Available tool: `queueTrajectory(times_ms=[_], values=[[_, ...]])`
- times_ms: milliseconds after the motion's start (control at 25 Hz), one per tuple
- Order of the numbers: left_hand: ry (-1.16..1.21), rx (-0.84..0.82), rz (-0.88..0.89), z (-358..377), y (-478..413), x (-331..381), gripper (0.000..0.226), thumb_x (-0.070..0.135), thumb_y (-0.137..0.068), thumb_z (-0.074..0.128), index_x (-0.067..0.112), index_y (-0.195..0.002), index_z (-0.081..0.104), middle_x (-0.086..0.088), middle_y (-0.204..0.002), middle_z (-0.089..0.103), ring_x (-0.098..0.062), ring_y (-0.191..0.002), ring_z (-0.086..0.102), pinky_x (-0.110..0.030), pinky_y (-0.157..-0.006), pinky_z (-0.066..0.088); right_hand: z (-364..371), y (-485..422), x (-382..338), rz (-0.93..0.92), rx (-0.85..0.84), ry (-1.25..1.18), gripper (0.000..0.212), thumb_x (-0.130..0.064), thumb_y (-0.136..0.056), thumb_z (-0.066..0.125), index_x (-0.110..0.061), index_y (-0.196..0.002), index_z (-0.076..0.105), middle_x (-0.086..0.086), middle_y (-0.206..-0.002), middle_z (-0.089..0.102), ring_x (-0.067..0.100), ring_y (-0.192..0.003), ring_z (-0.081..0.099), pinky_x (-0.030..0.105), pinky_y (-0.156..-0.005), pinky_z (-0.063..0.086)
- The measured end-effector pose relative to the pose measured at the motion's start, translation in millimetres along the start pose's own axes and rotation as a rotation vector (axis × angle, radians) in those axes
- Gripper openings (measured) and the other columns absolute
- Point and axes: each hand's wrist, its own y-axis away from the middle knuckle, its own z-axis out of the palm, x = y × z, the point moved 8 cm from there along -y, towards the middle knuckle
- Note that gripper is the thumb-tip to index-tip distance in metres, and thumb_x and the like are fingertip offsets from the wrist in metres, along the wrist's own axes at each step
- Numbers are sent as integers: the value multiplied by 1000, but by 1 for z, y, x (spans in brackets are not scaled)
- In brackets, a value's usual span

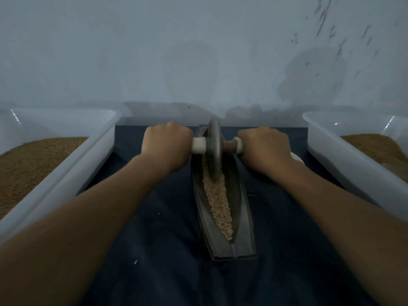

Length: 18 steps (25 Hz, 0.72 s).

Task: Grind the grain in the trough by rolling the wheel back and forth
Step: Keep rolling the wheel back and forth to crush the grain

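Grain [217,202] lines the trough [240,217], mid-cloth [154,239]. I have left hand [166,144] and right hand [263,146] curled tight round the axle [228,145], one each side, to balance the wheel [214,149] upright near the cloth's far edge.

text: none readable | labels: none | brands: none | numbers: none | signs: none

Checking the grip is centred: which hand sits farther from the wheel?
The right hand: bare brown axle shows between its white collar and the wheel, while the left hand has its collar against the wheel.
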Motion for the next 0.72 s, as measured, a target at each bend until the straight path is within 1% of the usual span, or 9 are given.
queueTrajectory(times_ms=[80,200,280,360,400,480,560,640,720], values=[[7,-39,-2,-4,-1,0,12,24,-89,60,22,-100,64,-3,-87,58,-25,-73,55,-35,-60,38,-1,-3,2,-4,-35,5,28,-32,-86,61,-29,-69,39,-2,-79,60,23,-66,44,32,-59,35],[34,19,36,-9,45,2,12,33,-82,65,32,-83,53,7,-69,40,-16,-55,38,-30,-51,30,-20,45,-3,-123,34,66,38,-35,-76,65,-31,-64,29,-10,-60,40,12,-51,35,24,-47,21],[18,107,105,-24,78,3,39,38,-70,73,34,-67,34,11,-57,25,-9,-45,17,-22,-45,13,-51,77,-9,-208,194,91,39,-35,-61,63,-30,-62,24,-13,-54,18,-1,-47,13,18,-47,5],[7,158,144,-38,84,3,56,37,-59,78,35,-65,22,12,-53,18,-7,-43,7,-18,-47,6,-64,86,-7,-236,263,79,37,-38,-53,63,-31,-60,27,-16,-56,6,-4,-52,1,14,-51,0],[1,114,133,-34,78,4,52,37,-62,77,34,-65,25,11,-54,19,-7,-43,9,-19,-46,7,-59,84,-5,-217,221,73,38,-37,-54,66,-31,-61,29,-16,-56,8,-3,-51,3,14,-50,2],[-16,52,65,-13,61,4,27,37,-77,69,32,-73,42,8,-60,26,-12,-47,23,-25,-45,17,-29,66,-2,-141,71,80,36,-33,-66,71,-31,-66,35,-14,-56,26,7,-46,22,20,-47,10],[-18,61,22,-6,28,5,6,29,-86,62,26,-89,58,4,-65,34,-19,-57,38,-32,-52,31,-8,32,1,-44,37,27,28,-33,-82,67,-31,-74,40,-9,-64,40,18,-57,40,26,-49,20],[-8,2,8,-5,3,3,10,24,-89,59,23,-97,63,-1,-76,49,-25,-68,52,-35,-58,37,0,9,2,-2,20,-17,23,-33,-89,62,-30,-76,43,-6,-70,46,22,-66,47,30,-55,30],[3,-48,13,-8,6,4,12,25,-89,59,23,-99,64,-2,-83,55,-26,-75,58,-35,-60,39,-3,10,3,-21,-6,-9,25,-32,-88,62,-29,-75,41,-6,-68,45,24,-67,51,30,-55,31]])
